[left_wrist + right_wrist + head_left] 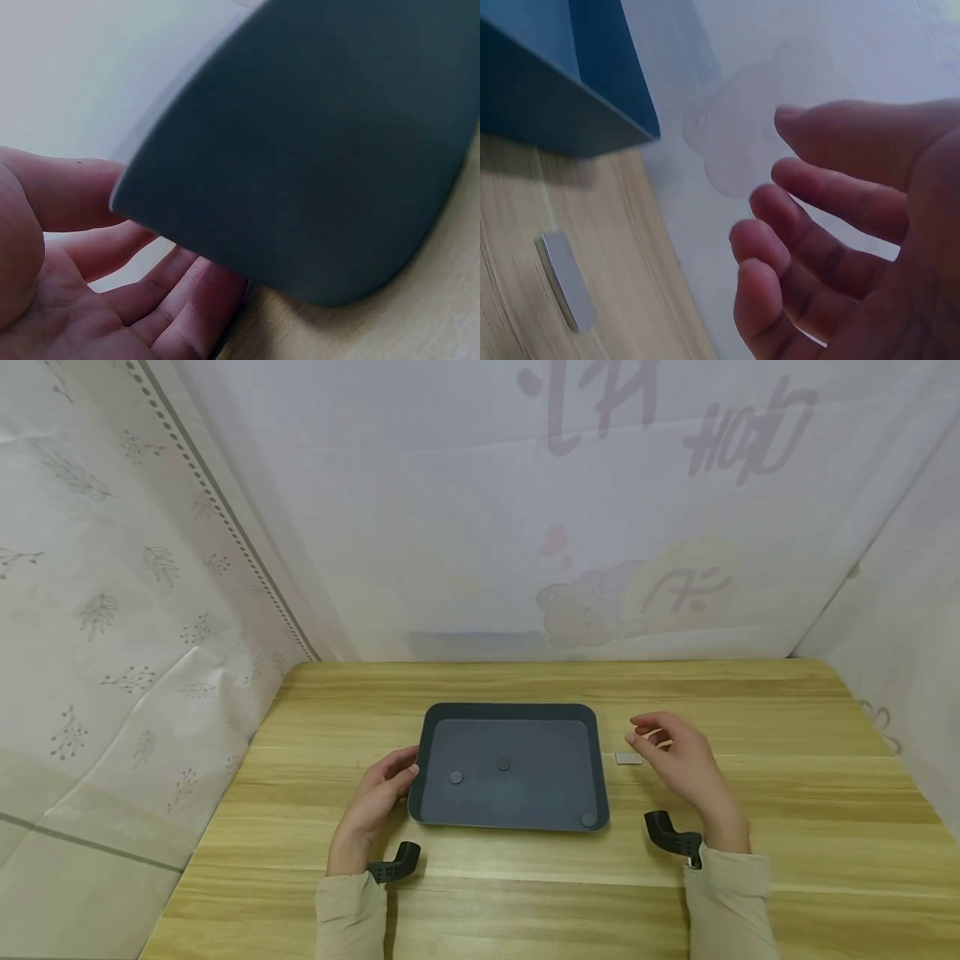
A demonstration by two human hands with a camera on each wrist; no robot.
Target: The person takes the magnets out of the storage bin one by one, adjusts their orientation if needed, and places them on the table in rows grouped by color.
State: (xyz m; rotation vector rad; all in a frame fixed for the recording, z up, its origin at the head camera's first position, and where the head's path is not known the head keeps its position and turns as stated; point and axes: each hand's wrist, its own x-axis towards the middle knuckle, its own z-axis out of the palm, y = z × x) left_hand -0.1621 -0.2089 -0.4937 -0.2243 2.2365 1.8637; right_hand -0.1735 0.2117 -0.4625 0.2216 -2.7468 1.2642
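Observation:
A dark grey rectangular tray (517,812) is in the middle of the table, with three small round grey discs inside: one disc (457,777) left of centre, another disc (503,764) near the middle, the third disc (588,819) in the near right corner. My left hand (372,802) grips the tray's left side, thumb at the rim and the other fingers against the outside, as the left wrist view shows. My right hand (678,760), empty, hovers right of the tray with fingers loosely bent. Close to its fingertips, a small flat grey rectangular piece (566,281) lies on the table.
The wood-grain table (517,902) ends at the back against a pale printed cloth (420,527). More patterned cloth (112,610) hangs along the left side. Black curved camera mounts (671,837) stick out from both wrists, above the tabletop.

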